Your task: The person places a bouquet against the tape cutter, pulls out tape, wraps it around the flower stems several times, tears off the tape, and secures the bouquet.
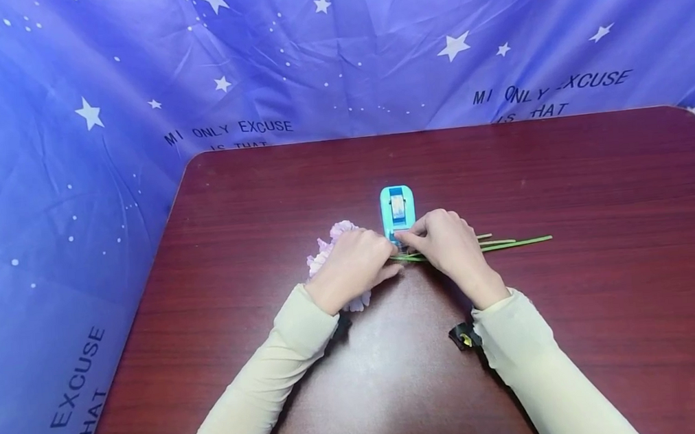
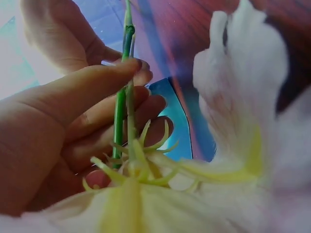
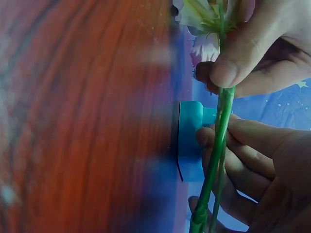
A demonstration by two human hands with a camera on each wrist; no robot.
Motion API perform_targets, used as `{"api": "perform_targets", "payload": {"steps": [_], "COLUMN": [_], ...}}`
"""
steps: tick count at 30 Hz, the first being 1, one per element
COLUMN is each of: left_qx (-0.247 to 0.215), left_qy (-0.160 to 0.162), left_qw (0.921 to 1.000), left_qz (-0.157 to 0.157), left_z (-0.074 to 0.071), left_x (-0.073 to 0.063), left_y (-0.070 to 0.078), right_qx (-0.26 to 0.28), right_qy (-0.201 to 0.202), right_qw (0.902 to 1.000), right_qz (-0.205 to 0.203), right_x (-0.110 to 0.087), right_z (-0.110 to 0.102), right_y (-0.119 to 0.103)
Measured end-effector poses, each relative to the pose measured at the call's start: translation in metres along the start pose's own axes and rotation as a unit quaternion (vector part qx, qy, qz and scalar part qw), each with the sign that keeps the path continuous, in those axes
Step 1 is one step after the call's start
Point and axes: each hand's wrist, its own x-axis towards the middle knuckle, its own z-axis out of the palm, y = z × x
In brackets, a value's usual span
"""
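My left hand [image 1: 354, 261] pinches green flower stems [image 2: 119, 116] between thumb and fingers, just below pale pink artificial flowers [image 1: 326, 251]. The blossoms lie to the left, partly hidden by that hand, and the stems [image 1: 526, 240] run rightward beneath my right hand [image 1: 454, 249]. A light-blue tape dispenser [image 1: 387, 208] stands on the table just beyond the hands, a roll of clear tape [image 1: 398, 207] in it. At the dispenser's near end, the right thumb and forefinger pinch the tape's end, mostly hidden by the fingers. In the right wrist view, the stems cross in front of these fingers.
The dark red wood-grain table [image 1: 246, 198] has rounded far corners. A blue curtain [image 1: 333, 53] with white stars and lettering hangs behind it and along the left side. Black wrist straps [image 1: 465, 336] show under the pale sleeves [image 1: 519, 340].
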Motion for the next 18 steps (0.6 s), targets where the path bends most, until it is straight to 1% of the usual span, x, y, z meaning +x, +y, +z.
{"api": "perform_targets", "payload": {"steps": [7,14,18], "left_qx": [0.023,0.029,0.033], "left_qy": [0.019,0.023,0.022], "left_qw": [0.9995,0.9993,0.9992], "left_qz": [0.003,0.001,0.004], "left_z": [0.0009,0.0016,0.0009], "left_x": [-0.0007,-0.0010,-0.0011], "left_y": [0.0007,0.0011,0.0006], "right_qx": [-0.006,-0.010,-0.013], "right_qy": [0.016,0.031,0.030], "right_qw": [0.9998,0.9991,0.9988], "right_qz": [-0.007,-0.029,-0.036], "right_x": [-0.0008,-0.0010,-0.0004], "right_z": [0.0023,0.0029,0.0032], "right_y": [0.0016,0.0020,0.0028]}}
